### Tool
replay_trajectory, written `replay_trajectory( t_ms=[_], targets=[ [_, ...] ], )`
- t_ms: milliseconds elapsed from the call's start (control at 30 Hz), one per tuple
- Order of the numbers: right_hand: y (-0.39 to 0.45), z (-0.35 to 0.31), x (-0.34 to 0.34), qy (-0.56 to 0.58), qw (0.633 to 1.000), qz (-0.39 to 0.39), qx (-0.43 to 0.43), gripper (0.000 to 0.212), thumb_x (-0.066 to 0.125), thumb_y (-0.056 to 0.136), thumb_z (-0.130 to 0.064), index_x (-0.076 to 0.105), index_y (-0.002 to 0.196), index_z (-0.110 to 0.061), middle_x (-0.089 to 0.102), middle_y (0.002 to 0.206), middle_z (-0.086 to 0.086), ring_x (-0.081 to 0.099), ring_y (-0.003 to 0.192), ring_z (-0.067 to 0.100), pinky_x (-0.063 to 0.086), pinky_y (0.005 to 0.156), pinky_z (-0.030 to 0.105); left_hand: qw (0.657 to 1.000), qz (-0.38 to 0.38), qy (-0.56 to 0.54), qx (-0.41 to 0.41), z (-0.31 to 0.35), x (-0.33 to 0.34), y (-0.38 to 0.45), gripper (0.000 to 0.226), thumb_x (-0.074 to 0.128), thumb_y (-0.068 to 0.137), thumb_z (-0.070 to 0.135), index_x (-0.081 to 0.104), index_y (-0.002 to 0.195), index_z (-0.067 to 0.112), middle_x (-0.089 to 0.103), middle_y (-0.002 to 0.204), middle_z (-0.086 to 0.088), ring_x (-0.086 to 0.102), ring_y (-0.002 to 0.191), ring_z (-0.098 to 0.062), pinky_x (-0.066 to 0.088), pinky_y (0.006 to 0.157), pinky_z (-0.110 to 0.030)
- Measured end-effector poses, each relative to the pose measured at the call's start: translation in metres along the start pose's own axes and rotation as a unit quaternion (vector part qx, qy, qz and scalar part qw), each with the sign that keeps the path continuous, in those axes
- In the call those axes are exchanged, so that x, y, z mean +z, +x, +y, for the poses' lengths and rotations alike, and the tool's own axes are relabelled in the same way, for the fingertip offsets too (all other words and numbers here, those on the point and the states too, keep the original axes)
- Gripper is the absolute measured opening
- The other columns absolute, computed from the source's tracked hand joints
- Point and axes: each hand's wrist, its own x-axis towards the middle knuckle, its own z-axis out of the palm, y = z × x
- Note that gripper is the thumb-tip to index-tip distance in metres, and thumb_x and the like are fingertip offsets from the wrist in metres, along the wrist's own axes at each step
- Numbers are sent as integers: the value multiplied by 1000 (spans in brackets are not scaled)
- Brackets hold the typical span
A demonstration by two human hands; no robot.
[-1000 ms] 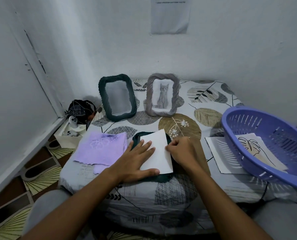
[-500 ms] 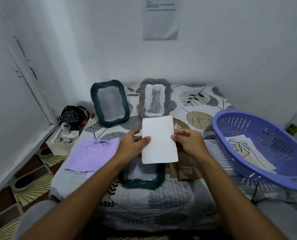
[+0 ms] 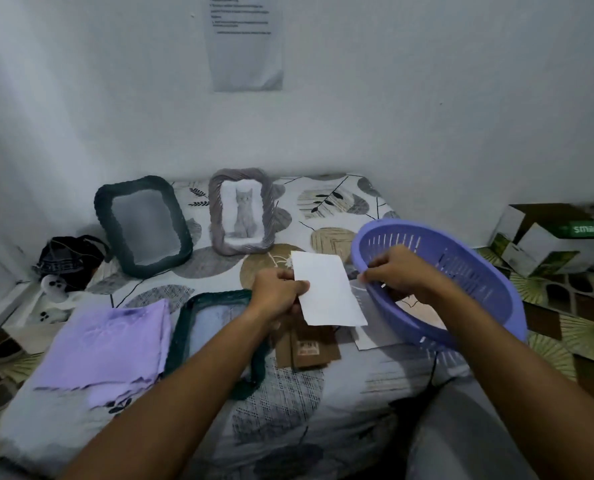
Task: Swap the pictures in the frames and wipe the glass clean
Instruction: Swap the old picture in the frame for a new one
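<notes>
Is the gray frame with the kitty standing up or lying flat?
Standing up. The gray frame sits upright at the back of the table, its cat picture facing us, while the dark green frame nearer the person lies flat.

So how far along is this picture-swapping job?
Early on. Done: the green frame lies opened, its brown backing beside it. In hand: the left hand holds the removed white picture; the right hand grips the basket. Left: new picture, wiping with the purple cloth.

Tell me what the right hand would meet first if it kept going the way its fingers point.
Its fingers point left, so the right hand would probably first meet the white paper that the left hand holds; depth is unclear.
</notes>
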Motion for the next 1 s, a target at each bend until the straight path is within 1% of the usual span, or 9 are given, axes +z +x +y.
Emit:
replay_trajectory(
  t_ms=[133, 300, 400, 533, 633, 733, 800, 900, 1000],
  targets=[
    [2, -2, -11, 10, 1000, 24, -12, 14, 65, 87, -14, 72, 85, -2, 65, 71, 11, 56, 53, 16, 47, 48, 21, 1000, -8, 23, -5, -7, 30, 4, 12, 67, 85, 0, 64, 96, 2, 69, 94, -14, 69, 70, -24, 57, 53, -33],
    [2, 0, -20, 26, 999, 20, -28, 15, 65, 89, -13, 72, 86, 0, 62, 66, 8, 54, 46, 13, 44, 43, 18, 999, -1, 8, -40, -15, 60, 8, 4, 67, 83, -2, 63, 85, -1, 70, 80, -22, 70, 67, -41, 57, 58, -55],
    [3, 1, -16, 37, 999, 18, -29, 14, 66, 88, -12, 71, 83, 0, 60, 61, 7, 54, 44, 13, 44, 42, 19, 999, 2, 28, -31, -21, 74, 9, 5, 69, 80, 0, 66, 78, 4, 70, 76, -18, 67, 57, -31, 58, 58, -45],
    [5, 2, -8, 37, 999, 18, -27, 16, 68, 86, -13, 71, 82, 2, 64, 65, 12, 59, 49, 17, 50, 46, 23, 999, 8, 33, -31, -25, 86, 10, 9, 72, 77, 2, 65, 74, 5, 71, 74, -15, 71, 61, -33, 59, 58, -52],
    [7, 4, -2, 35, 999, 18, -26, 19, 70, 85, -14, 71, 86, 5, 67, 75, 18, 61, 53, 21, 55, 52, 27, 999, 4, 37, -36, -25, 90, 9, 9, 71, 80, 3, 63, 76, 4, 70, 77, -19, 70, 62, -37, 58, 57, -54],
    [8, 4, 2, 38, 999, 21, -27, 21, 70, 85, -14, 70, 87, 7, 66, 72, 18, 60, 52, 20, 54, 50, 27, 998, -17, 13, -57, -24, 85, 9, 9, 70, 83, 4, 62, 83, 0, 70, 82, -22, 70, 63, -38, 59, 63, -54],
    [8, 6, 3, 33, 999, 25, -30, 22, 70, 85, -15, 71, 87, 6, 67, 75, 20, 61, 54, 21, 56, 53, 29, 997, -29, -17, -65, -21, 76, 9, 12, 69, 85, 3, 61, 90, -5, 68, 77, -22, 68, 58, -33, 59, 62, -47],
    [8, 8, 3, 30, 999, 18, -35, 24, 68, 87, -21, 72, 88, 3, 70, 82, 21, 64, 60, 24, 58, 59, 31, 996, -29, -56, -58, -14, 58, 8, 20, 67, 88, 7, 59, 97, -10, 61, 68, -19, 58, 55, -27, 50, 51, -34],
    [14, 18, -6, 65, 997, 26, -20, 24, 64, 91, -25, 70, 90, -1, 69, 84, 17, 66, 65, 26, 59, 61, 33, 996, -43, -71, -41, -2, 51, 3, 28, 68, 89, 21, 60, 99, -4, 64, 75, -19, 59, 57, -27, 53, 51, -37]
  ],
)
